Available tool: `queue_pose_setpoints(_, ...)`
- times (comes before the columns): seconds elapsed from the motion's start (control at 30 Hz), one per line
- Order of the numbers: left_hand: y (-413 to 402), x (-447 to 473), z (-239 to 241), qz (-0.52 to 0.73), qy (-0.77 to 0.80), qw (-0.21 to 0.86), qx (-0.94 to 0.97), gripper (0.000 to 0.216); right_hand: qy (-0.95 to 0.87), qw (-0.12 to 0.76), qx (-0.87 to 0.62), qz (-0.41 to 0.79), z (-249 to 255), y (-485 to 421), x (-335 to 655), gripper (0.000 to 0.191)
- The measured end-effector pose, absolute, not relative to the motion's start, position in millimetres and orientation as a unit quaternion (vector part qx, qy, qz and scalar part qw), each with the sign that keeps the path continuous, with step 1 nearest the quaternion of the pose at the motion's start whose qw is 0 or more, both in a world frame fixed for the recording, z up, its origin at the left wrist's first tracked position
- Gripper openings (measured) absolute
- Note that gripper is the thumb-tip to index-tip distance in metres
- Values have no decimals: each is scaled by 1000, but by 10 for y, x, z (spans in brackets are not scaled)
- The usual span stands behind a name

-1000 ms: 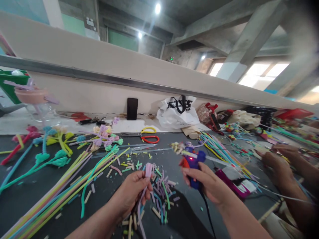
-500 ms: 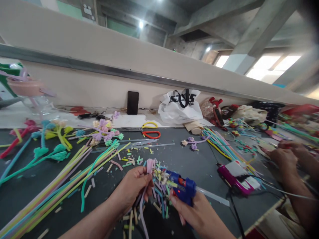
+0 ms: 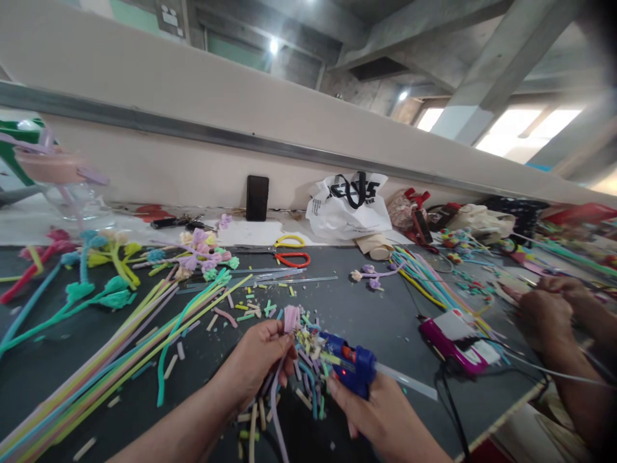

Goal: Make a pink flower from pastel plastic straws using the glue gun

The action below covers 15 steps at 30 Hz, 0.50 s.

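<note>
Between the thumb and fingers of my left hand (image 3: 265, 357) is a pink-lilac pipe cleaner flower (image 3: 290, 318), its lilac stem hanging below. My right hand (image 3: 380, 411) is wrapped round a blue hot glue gun (image 3: 354, 363) with a small red light lit and a clear glue stick (image 3: 407, 381) out of its back. The gun's nozzle points left, close to the flower; whether it touches I cannot tell. Cut pipe cleaner pieces (image 3: 315, 386) lie in a heap beneath both hands.
Long pipe cleaners (image 3: 120, 347) and finished flowers (image 3: 202, 251) lie left. Scissors (image 3: 292, 259), a phone (image 3: 257, 198) and a white bag (image 3: 349, 209) are at the back. A magenta glue gun (image 3: 453, 347) with cords lies right, near a co-worker's hands (image 3: 549, 308).
Almost nothing differs. The glue gun and my right hand have shifted very slightly left; my left hand keeps its hold on the flower.
</note>
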State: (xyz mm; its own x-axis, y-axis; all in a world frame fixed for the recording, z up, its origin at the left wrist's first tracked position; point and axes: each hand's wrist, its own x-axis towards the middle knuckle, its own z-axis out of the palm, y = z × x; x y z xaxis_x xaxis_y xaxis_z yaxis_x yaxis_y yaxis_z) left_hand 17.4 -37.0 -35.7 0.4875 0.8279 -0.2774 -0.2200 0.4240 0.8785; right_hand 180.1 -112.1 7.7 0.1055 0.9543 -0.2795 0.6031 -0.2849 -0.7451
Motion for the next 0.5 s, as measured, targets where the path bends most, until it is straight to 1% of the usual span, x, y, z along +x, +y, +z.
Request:
queue_pose_setpoints(0.13, -371, 169, -354, 349, 365, 758, 412, 17, -554, 226, -710, 373, 43, -1111, 1804, 29)
queue_pose_setpoints(0.33, -348, 178, -429, 343, 353, 758, 427, 19, -538, 199, -730, 371, 126, -1119, 1756, 31)
queue_pose_setpoints(0.5, -338, 186, -490, 348, 351, 758, 426, 19, -541, 200, -731, 365, 112, -1126, 1760, 31)
